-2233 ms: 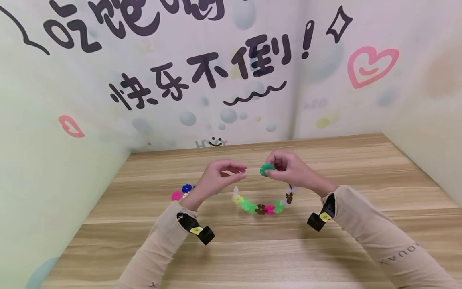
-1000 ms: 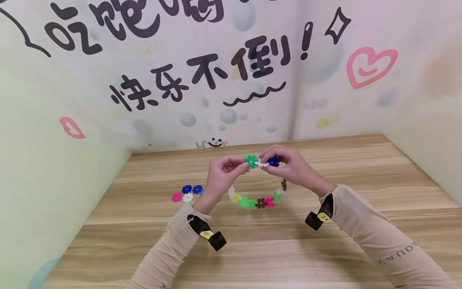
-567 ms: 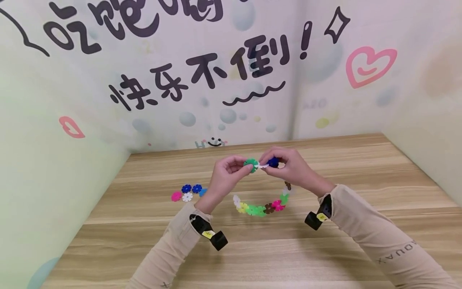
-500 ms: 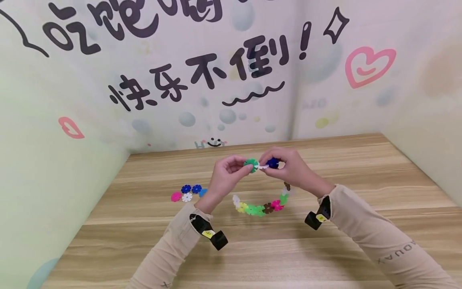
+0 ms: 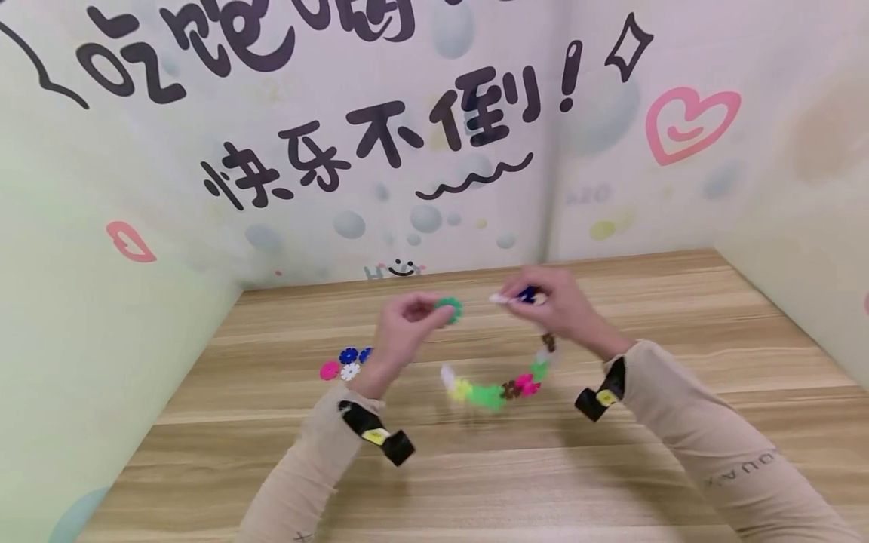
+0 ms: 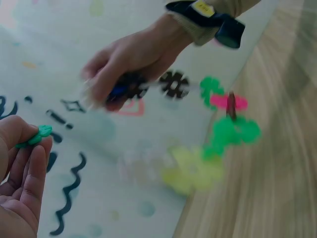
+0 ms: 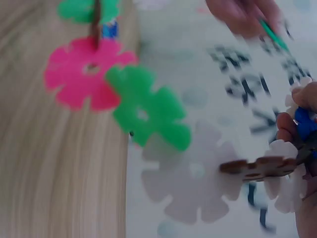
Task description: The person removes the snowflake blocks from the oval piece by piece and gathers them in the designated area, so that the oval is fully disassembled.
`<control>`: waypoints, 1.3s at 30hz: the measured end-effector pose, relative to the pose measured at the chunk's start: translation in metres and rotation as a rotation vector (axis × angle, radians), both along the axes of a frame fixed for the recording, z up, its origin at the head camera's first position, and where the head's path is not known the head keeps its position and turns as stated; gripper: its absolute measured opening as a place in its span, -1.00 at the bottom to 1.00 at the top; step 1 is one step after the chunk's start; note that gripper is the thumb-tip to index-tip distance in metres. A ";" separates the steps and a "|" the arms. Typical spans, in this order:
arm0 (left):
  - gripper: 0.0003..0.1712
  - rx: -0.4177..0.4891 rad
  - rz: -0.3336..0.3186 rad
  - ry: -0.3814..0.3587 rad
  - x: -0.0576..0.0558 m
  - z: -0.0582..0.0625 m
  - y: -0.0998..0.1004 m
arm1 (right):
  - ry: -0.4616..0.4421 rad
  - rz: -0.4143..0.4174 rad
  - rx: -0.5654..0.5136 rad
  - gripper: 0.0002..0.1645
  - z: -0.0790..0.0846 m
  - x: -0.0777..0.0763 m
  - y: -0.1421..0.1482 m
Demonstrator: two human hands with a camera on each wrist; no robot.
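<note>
My left hand [image 5: 400,328] pinches a green notched snowflake disc [image 5: 449,310] between thumb and fingers. To its right, my right hand [image 5: 557,302] pinches a white snowflake disc [image 5: 498,299] at the end of a linked chain, with a dark blue disc [image 5: 528,295] tucked under its fingers. A gap separates the green disc from the white one. The chain of snowflake discs [image 5: 485,397] hangs from the right hand in a curve of brown, white, green, pink and yellow. Its white far end [image 5: 447,375] dangles free. Motion blurs the chain in both wrist views.
Loose snowflake discs lie on the wood-grain table [image 5: 434,483] left of my left hand: a pink one [image 5: 329,370], a white one [image 5: 350,371] and a blue one [image 5: 348,355], with another blue one partly hidden. A printed wall sheet [image 5: 305,226] stands behind.
About two seconds ago the right hand showed the green disc. Then both hands met, with green and white discs touching. Now they are apart: green stays in the left hand, white in the right.
</note>
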State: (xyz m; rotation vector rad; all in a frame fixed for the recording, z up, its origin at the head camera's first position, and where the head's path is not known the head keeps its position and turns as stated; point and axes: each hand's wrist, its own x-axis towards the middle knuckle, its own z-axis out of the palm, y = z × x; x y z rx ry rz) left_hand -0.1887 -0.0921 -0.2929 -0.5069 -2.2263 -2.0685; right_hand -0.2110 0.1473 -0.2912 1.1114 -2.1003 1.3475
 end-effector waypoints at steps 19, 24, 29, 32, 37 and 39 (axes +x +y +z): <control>-0.63 -0.168 0.235 0.047 -0.017 -0.028 -0.120 | -0.030 -0.040 0.051 -0.76 0.006 0.018 0.022; -0.61 -0.298 0.270 -0.090 -0.021 -0.039 -0.139 | -0.055 -0.064 0.070 -0.78 0.001 0.016 0.023; -0.63 -0.377 0.292 -0.122 -0.027 -0.057 -0.156 | -0.083 -0.061 0.067 -0.77 -0.008 0.009 0.026; -0.63 -0.392 0.303 -0.138 -0.032 -0.066 -0.166 | -0.077 -0.051 0.068 -0.77 -0.004 0.013 0.023; -0.63 -0.463 0.321 -0.190 -0.036 -0.078 -0.180 | -0.085 -0.050 0.089 -0.79 0.004 0.020 0.019; -0.62 -0.491 0.314 -0.209 -0.037 -0.081 -0.184 | -0.091 -0.051 0.090 -0.79 -0.001 0.016 0.020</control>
